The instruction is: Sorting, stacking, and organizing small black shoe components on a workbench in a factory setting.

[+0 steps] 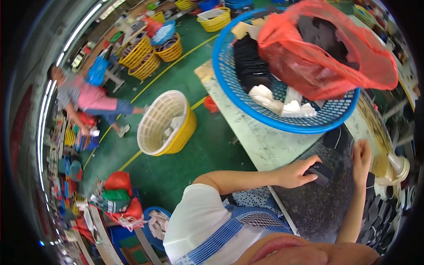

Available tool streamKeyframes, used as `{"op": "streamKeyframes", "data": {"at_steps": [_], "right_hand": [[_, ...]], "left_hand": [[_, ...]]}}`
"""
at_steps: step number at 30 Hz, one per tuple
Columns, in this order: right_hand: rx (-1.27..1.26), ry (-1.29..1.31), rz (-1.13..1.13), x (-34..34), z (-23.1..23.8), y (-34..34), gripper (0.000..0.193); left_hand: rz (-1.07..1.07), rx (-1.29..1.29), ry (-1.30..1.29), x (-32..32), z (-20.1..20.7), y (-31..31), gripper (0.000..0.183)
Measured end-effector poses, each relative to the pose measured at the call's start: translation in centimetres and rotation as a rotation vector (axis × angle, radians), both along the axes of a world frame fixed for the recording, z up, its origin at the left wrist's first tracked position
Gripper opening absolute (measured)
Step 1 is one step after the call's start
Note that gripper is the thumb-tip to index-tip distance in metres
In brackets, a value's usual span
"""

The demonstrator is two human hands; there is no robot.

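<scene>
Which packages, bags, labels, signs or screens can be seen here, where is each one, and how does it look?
Red plastic bag: lies in the blue basket on the worktable, translucent, crumpled, dark pieces inside.
Red and green bags: on the floor at lower left, bunched together, soft.
Blue bag: upper left, beside a seated person, shiny.
No labels, signs or screens can be made out.

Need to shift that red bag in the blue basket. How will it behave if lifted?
The red bag looks thin and crumpled, so it is probably floppy. Its dark flat pieces would likely shift and sag. It overhangs the blue basket, so it may spill.
</scene>
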State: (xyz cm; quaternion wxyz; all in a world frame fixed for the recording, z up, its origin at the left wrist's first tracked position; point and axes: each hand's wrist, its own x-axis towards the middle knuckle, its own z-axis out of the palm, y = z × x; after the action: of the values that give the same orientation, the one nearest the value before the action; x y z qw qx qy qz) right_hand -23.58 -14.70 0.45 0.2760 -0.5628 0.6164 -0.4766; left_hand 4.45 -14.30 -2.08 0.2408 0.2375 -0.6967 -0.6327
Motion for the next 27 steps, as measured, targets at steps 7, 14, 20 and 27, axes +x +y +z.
{"op": "streamKeyframes", "data": {"at_steps": [7, 14, 20, 27], "right_hand": [[0.261, -0.495, 0.190, 7.0, 2.9, 9.0, 0.011], [0.277, -0.571, 0.235, 8.5, 4.6, 11.3, 0.017], [0.412, -0.749, 0.322, 8.6, 2.9, 14.0, 0.021], [-0.030, -1.512, 0.132, 11.3, 2.4, 14.8, 0.023]], "left_hand": [[-0.179, 0.593, 0.401, -1.2, 1.7, 1.4, 0.059], [-0.354, 0.748, 0.386, 0.4, 2.0, 2.8, 0.055], [-0.414, 0.888, 0.554, 1.6, 2.0, 3.0, 0.053], [-0.342, 0.860, 0.566, 2.1, 1.1, 3.5, 0.054]]}}
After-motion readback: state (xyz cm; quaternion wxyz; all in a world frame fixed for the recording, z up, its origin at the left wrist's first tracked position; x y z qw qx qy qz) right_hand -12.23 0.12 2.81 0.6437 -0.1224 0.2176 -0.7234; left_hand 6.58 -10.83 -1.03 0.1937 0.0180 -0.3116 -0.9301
